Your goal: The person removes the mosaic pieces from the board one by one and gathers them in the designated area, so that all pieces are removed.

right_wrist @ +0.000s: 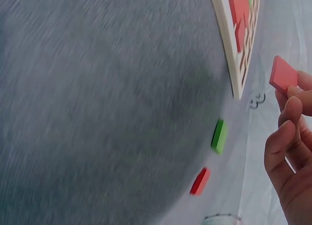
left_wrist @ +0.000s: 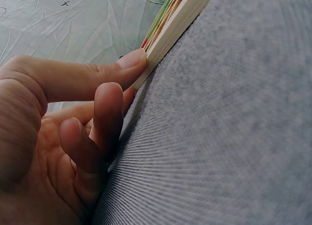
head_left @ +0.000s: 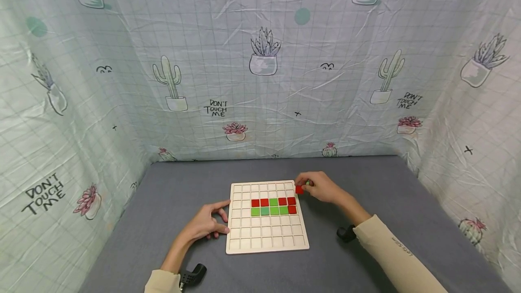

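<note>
A wooden grid board (head_left: 266, 241) lies flat on the table, with two rows of red and green square tiles in its cells; a red tile (head_left: 292, 210) ends the lower row. My left hand (head_left: 203, 221) touches the board's left edge with thumb and forefinger spread apart. In the left wrist view, the thumb (left_wrist: 131, 61) presses against the board's side, the other fingers loosely bent. Near the board's far right corner, my right hand (head_left: 321, 186) pinches a red square tile (right_wrist: 283, 76) between thumb and fingers, raised above the table in the right wrist view.
Beyond the board's corner, a loose green tile (right_wrist: 219, 136) and a loose red tile (right_wrist: 200, 181) lie on the grey table (head_left: 187, 175). A cactus-print curtain (head_left: 268, 89) closes off the back and both sides. Dark straps with cameras (head_left: 194, 276) sit at both wrists.
</note>
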A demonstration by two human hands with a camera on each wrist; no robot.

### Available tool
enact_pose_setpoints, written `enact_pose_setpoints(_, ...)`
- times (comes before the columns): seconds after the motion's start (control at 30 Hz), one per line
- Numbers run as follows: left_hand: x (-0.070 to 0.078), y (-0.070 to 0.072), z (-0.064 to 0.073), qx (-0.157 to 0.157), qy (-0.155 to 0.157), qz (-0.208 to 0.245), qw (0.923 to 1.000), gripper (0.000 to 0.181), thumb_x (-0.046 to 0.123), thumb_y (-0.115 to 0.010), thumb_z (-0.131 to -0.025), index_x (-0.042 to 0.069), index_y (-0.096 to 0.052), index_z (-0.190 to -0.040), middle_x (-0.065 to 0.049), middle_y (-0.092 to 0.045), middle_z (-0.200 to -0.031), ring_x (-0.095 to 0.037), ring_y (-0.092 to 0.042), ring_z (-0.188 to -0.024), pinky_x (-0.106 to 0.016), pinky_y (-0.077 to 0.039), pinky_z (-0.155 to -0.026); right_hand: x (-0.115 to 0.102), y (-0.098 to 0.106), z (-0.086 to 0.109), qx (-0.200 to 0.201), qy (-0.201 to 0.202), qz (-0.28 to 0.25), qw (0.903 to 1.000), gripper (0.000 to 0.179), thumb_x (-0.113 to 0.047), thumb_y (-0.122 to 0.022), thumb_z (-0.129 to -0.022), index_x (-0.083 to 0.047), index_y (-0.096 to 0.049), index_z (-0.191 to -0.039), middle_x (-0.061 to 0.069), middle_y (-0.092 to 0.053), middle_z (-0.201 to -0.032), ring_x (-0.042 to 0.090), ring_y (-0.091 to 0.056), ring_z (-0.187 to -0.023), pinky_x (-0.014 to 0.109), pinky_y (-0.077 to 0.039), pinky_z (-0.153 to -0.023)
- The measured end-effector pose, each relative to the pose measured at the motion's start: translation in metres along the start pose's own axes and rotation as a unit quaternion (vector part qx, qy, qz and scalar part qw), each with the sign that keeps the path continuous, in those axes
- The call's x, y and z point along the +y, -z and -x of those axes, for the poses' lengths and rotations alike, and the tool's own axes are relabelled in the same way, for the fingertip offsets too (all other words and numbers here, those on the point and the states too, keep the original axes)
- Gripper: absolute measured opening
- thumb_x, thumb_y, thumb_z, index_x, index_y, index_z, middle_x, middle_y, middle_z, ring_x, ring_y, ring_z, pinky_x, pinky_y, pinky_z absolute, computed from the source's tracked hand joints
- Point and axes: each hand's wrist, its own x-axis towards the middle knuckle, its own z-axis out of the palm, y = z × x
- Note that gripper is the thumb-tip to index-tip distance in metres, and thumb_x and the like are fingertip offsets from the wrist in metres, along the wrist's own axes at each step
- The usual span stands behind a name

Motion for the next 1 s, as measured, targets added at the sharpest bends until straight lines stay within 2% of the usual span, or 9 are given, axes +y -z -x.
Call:
enact_pose_setpoints(0.27,0.001,0.000,0.001,0.000,0.003,0.007,1.0000,0.090,0.007,-0.089,-0.075,0.004,-0.047,-0.155,-0.007,-0.065,-0.095,-0.016,-0.060,-0.050,-0.028,-0.041,-0.039,0.017,0.013,0.011,0.014,-0.013,-0.002,0.9998,0.021,0.003,-0.063,-0.097,-0.008,-0.075,-0.112,0.013,-0.075,-0.104,0.013,-0.063,-0.068,0.025,-0.048,-0.060)
enact_pose_setpoints(0.4,0.001,0.000,0.001,0.001,0.007,0.009,0.9999,0.090,0.007,-0.089,-0.074,0.005,-0.047,-0.154,-0.007,-0.065,-0.095,-0.016,-0.060,-0.049,-0.028,-0.041,-0.039,0.026,0.020,0.016,0.020,-0.025,0.006,0.9995,0.019,0.002,-0.064,-0.097,-0.006,-0.074,-0.111,0.013,-0.076,-0.103,0.008,-0.061,-0.068,0.026,-0.049,-0.060)
enact_pose_setpoints(0.6,0.001,0.000,0.000,0.004,0.006,0.007,1.0000,0.090,0.008,-0.089,-0.074,0.004,-0.048,-0.154,-0.008,-0.065,-0.094,-0.016,-0.060,-0.049,-0.029,-0.041,-0.039,0.038,0.028,0.020,0.029,-0.041,0.009,0.9987,0.018,0.002,-0.064,-0.097,-0.006,-0.074,-0.110,0.013,-0.075,-0.101,0.010,-0.061,-0.069,0.025,-0.050,-0.061)
enact_pose_setpoints(0.7,0.001,-0.001,0.001,0.004,0.010,0.007,0.9999,0.090,0.009,-0.090,-0.074,0.005,-0.048,-0.154,-0.008,-0.065,-0.095,-0.016,-0.060,-0.050,-0.029,-0.041,-0.039,0.044,0.031,0.022,0.033,-0.039,0.022,0.9985,0.019,0.002,-0.064,-0.096,-0.007,-0.075,-0.108,0.014,-0.076,-0.101,0.014,-0.064,-0.071,0.027,-0.050,-0.062)
enact_pose_setpoints(0.9,0.001,-0.001,0.000,0.003,0.006,0.004,1.0000,0.090,0.009,-0.089,-0.074,0.005,-0.048,-0.154,-0.009,-0.065,-0.095,-0.016,-0.060,-0.050,-0.029,-0.041,-0.039,0.058,0.035,0.028,0.039,-0.052,0.048,0.9967,0.023,0.005,-0.062,-0.094,-0.007,-0.075,-0.109,0.017,-0.075,-0.106,0.032,-0.072,-0.092,0.041,-0.058,-0.072)
enact_pose_setpoints(1.0,0.001,-0.001,0.000,0.002,0.007,0.004,1.0000,0.090,0.009,-0.089,-0.075,0.005,-0.047,-0.155,-0.008,-0.065,-0.095,-0.016,-0.060,-0.050,-0.028,-0.041,-0.039,0.065,0.036,0.031,0.040,-0.062,0.051,0.9960,0.024,0.005,-0.061,-0.094,-0.007,-0.075,-0.109,0.019,-0.075,-0.107,0.037,-0.072,-0.095,0.046,-0.059,-0.075)
